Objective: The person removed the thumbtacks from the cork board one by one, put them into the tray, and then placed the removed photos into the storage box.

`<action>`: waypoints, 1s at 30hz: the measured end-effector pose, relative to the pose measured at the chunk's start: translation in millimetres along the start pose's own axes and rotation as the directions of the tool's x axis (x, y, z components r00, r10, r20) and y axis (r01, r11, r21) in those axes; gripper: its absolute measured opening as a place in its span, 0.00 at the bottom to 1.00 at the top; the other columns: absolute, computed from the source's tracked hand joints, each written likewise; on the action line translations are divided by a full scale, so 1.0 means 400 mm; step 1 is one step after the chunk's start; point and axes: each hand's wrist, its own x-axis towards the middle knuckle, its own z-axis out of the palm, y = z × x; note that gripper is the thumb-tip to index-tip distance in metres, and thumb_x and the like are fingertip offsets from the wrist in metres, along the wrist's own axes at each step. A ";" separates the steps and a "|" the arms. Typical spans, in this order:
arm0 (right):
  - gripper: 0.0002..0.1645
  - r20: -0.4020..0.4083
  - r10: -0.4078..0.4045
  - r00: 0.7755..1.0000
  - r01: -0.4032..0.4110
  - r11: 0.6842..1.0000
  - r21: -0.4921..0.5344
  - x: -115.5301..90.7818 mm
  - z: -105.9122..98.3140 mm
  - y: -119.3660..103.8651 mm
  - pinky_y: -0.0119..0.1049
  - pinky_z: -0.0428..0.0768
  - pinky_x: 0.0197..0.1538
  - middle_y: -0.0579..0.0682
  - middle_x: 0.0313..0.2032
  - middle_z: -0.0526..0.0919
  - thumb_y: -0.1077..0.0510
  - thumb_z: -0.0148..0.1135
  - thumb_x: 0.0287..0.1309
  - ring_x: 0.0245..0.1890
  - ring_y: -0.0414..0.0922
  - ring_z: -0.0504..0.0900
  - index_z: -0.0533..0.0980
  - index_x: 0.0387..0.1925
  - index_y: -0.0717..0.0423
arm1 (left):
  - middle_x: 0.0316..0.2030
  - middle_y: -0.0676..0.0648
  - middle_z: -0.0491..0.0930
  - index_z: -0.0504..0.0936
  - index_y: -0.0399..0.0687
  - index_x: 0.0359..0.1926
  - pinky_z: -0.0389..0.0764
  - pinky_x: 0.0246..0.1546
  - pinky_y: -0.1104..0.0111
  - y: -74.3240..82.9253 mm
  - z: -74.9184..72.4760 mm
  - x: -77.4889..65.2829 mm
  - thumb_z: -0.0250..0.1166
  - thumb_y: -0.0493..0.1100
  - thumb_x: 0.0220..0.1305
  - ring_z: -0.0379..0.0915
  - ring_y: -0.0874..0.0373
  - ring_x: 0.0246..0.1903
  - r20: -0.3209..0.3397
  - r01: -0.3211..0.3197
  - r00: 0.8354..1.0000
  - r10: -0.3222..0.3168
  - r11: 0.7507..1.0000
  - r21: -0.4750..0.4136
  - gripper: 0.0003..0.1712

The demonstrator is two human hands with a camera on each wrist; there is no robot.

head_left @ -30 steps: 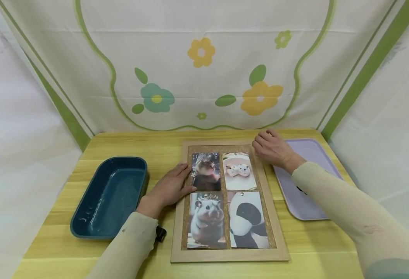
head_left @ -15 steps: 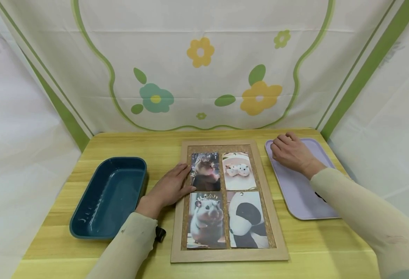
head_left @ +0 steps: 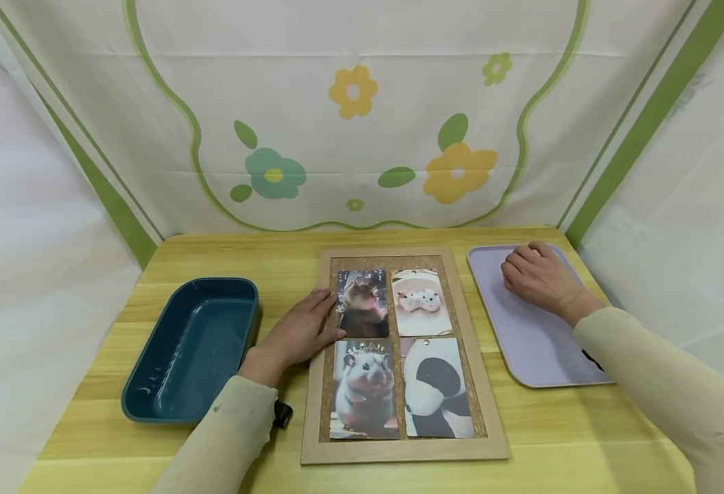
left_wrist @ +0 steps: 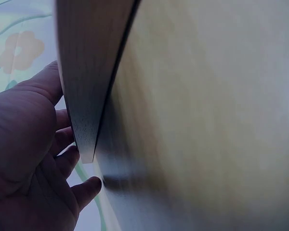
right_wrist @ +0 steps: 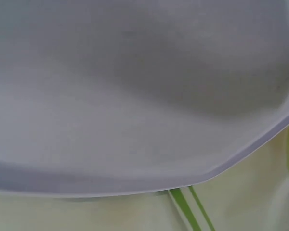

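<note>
A wood-framed cork board (head_left: 405, 451) bears a dark animal photo (head_left: 362, 302), a photo of two white faces (head_left: 422, 300), a hamster photo (head_left: 366, 391) and a black-and-white photo (head_left: 438, 387). My left hand (head_left: 296, 333) rests with extended fingers on the frame's left side; the left wrist view shows those fingers (left_wrist: 67, 161) along the frame edge (left_wrist: 89, 72). Over the upper part of the lilac tray (head_left: 534, 350) is my right hand (head_left: 541, 278), fingers curled, knuckles up. Its palm side is hidden, so I cannot tell whether it holds anything small.
To the left of the board stands a dark teal rectangular bin (head_left: 204, 350). A flower-printed cloth (head_left: 349, 151) closes off the table's (head_left: 275, 254) back edge, with white cloth along both sides. Small metal pins (head_left: 426, 342) show at the tops of some photos.
My right hand has moved right, from the board's upper right corner to over the lilac tray. My left hand and the board stay where they were.
</note>
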 end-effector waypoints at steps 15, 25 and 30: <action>0.23 0.010 -0.052 0.999 0.051 0.995 0.088 -0.056 0.011 0.013 0.58 0.75 0.47 0.58 0.34 0.78 0.55 0.36 0.81 0.40 0.60 0.77 0.71 0.33 0.62 | 0.83 0.39 0.52 0.57 0.41 0.83 0.59 0.80 0.47 -0.002 0.002 0.005 0.60 0.63 0.77 0.45 0.42 0.83 -0.006 0.005 1.000 -0.005 1.000 0.015 0.47; 0.23 0.026 -0.073 0.997 0.070 0.992 0.102 -0.054 0.009 0.005 0.56 0.76 0.48 0.58 0.35 0.79 0.55 0.36 0.82 0.41 0.59 0.78 0.73 0.35 0.63 | 0.83 0.39 0.52 0.57 0.42 0.83 0.59 0.80 0.47 -0.002 0.002 0.005 0.60 0.64 0.77 0.45 0.42 0.83 -0.001 0.009 1.000 -0.009 1.000 0.016 0.48; 0.23 0.032 -0.086 0.996 0.083 0.992 0.095 -0.052 0.011 0.001 0.57 0.77 0.50 0.58 0.35 0.79 0.56 0.35 0.82 0.41 0.59 0.77 0.73 0.35 0.63 | 0.83 0.39 0.52 0.57 0.41 0.83 0.59 0.79 0.47 0.000 0.000 0.002 0.60 0.63 0.77 0.45 0.42 0.83 -0.001 0.009 1.000 -0.009 1.000 0.014 0.48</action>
